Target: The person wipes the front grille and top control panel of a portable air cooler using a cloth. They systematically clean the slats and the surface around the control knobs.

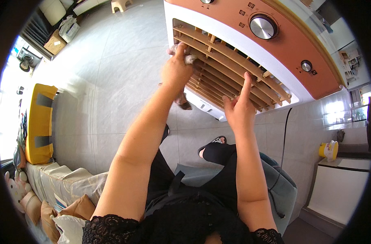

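In front of me stands a white and copper-coloured appliance (pixel 291 44) with round silver knobs, which looks like an air cooler or fan. Tan louver slats (pixel 212 57) fill its front opening. My left hand (pixel 176 71) is closed on a crumpled cloth (pixel 183 101) at the slats' left end; the cloth's brownish tail hangs below, and a pale bit shows by the fingers. Over on the right, my right hand (pixel 240 112) rests against the slats. Its index finger is stretched along them and its thumb stands apart; the remaining fingers are mostly hidden.
A black cord (pixel 284 154) hangs at the right. A yellow stool-like piece (pixel 40 124) stands left, near a sofa (pixel 67 179) with cushions. At the right, a yellow tub (pixel 328 150) sits on a white cabinet (pixel 338 189). The floor (pixel 124 77) is grey tile.
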A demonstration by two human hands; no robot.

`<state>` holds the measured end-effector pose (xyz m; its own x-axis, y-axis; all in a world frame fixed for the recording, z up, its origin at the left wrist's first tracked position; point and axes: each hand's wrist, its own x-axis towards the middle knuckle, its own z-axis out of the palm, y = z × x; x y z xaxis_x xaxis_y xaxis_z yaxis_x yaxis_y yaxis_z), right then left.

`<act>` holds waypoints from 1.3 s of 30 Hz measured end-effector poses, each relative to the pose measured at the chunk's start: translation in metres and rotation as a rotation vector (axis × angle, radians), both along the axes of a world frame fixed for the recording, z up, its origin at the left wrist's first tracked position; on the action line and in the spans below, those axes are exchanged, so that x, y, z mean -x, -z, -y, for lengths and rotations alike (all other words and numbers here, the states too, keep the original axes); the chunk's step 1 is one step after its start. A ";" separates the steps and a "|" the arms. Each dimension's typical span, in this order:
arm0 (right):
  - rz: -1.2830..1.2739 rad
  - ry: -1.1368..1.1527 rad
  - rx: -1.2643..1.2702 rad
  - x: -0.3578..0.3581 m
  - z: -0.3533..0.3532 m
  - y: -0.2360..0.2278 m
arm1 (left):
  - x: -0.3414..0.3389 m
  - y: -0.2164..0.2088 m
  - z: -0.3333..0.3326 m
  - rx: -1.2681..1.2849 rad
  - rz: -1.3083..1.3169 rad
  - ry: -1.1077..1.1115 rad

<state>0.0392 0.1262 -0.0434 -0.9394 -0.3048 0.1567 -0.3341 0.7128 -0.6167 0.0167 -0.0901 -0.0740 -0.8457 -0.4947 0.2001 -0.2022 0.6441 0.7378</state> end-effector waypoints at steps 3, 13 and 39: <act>-0.006 0.002 0.001 0.000 0.002 0.002 | -0.011 0.002 -0.024 -0.087 -0.063 0.145; 0.049 0.040 -0.093 0.003 -0.003 0.005 | -0.036 -0.024 -0.054 0.058 -0.328 0.223; -0.003 0.032 -0.260 -0.001 -0.015 -0.015 | -0.018 -0.068 -0.061 0.267 0.227 0.195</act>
